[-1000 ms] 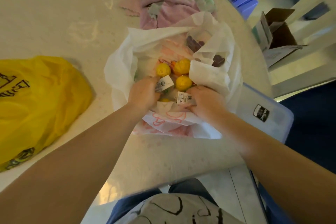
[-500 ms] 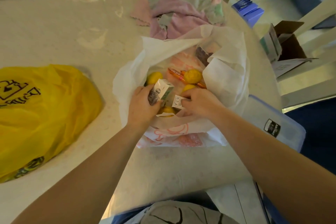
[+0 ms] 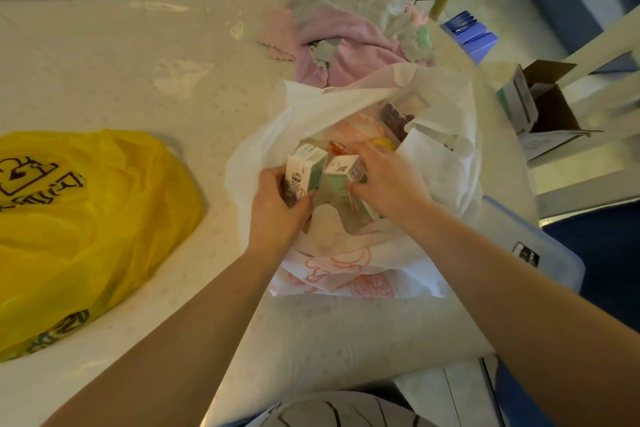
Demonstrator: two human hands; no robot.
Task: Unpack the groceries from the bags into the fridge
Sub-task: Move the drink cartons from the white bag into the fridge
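Head view shows the left hand (image 3: 277, 215) gripping one small carton (image 3: 300, 172) and the right hand (image 3: 388, 180) gripping another carton (image 3: 341, 180) inside the white bag (image 3: 446, 184). Next, both probably need lifting out and carrying to the fridge.

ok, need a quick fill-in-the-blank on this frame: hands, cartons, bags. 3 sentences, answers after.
1. Each hand grips one small white-and-green carton: left hand and right hand hold ____ cartons altogether.
2. Both cartons sit above the open ____ plastic bag.
3. The crumpled yellow plastic bag lies to the white bag's ____.

Answers: two; white; left
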